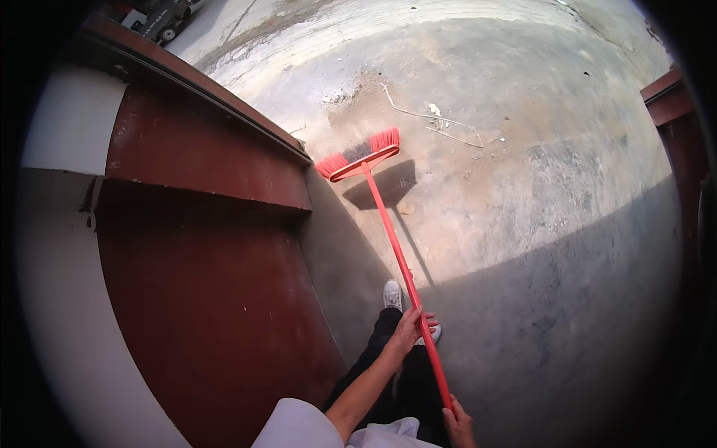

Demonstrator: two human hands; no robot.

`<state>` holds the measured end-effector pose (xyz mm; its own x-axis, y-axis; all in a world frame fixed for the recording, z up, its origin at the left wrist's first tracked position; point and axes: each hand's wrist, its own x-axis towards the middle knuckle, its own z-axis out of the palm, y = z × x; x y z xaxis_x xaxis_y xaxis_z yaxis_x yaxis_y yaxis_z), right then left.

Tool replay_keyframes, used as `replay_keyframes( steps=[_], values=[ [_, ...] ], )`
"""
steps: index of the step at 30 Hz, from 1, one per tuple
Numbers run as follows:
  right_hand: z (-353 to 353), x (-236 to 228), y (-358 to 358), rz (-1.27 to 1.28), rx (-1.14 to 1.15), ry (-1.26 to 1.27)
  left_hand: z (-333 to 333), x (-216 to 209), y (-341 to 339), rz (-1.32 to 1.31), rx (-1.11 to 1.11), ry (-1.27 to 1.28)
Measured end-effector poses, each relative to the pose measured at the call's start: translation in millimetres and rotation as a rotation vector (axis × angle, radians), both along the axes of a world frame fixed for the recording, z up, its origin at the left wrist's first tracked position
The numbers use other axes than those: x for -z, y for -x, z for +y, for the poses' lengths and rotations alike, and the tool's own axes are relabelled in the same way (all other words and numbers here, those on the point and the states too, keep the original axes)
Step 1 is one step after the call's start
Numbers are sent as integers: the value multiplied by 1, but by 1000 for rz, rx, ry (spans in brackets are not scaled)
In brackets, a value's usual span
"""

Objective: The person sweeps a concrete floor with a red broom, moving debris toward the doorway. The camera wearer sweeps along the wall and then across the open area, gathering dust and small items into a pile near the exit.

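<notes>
A red push broom (396,239) slants away from me, its long handle running up from the lower edge. My left hand (409,328) is wrapped round the middle of the handle. Lower down, close to the handle's end, my right hand (458,425) grips it. The broom head (364,163) has red bristles with a dark patch in the middle. It is raised off the concrete floor, and its shadow (381,185) falls apart from it. Beyond the head lie a bent pale strip of wire or cord (426,116) and small white debris (435,110) on dusty ground.
Dark red wall panels (202,299) with a ledge rise close on my left, beside a pale wall (67,246). Another red post (665,97) stands at the right. My white shoe (392,293) is on the shaded floor. Part of a vehicle (160,22) shows at far left.
</notes>
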<state>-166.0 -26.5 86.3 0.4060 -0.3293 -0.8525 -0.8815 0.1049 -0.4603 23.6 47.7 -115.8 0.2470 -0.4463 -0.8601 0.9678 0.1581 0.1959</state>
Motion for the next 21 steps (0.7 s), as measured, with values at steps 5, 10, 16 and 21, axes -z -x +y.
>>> replay_keyframes(
  steps=[5,10,16,21],
  values=[
    [11,-53,132,-15,-40,162,5,19,114,250,212,-2],
    [0,-92,202,233,-13,99,-13,0,269,441,453,59],
    [-9,-92,247,313,40,75,-21,4,377,498,619,-74],
    [-12,-77,265,323,59,55,-13,42,393,415,609,-284]
  ],
)
